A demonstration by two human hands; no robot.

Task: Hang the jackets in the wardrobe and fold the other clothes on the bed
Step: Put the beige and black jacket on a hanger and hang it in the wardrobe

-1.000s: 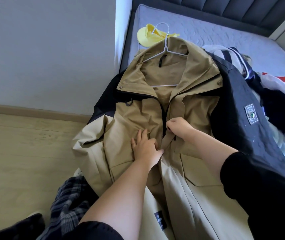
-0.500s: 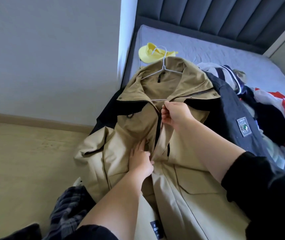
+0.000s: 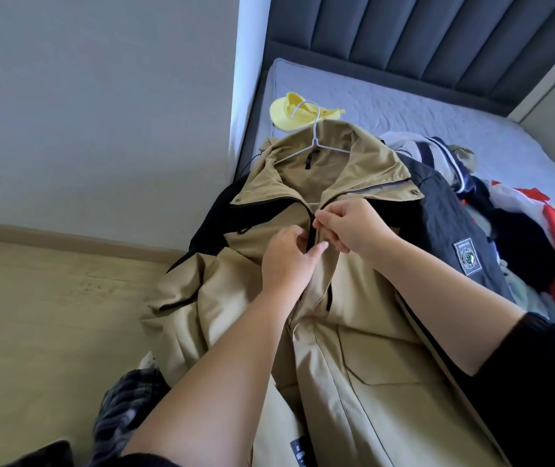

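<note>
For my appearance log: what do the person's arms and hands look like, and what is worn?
Both forearms are bare. The left hand and right hand show no gloves, rings or watch. The right sleeve is black, ending above the forearm; the left sleeve, also black, shows only at the bottom edge.

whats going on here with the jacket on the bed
A person is working on the front of a tan jacket laid on the bed, with a white wire hanger in its collar. The right hand pinches the zip just below the collar, and the left hand holds the fabric beside it. It looks like zipping up before hanging. A dark jacket lies beneath, with a heap of clothes unfolded beside them.
</note>
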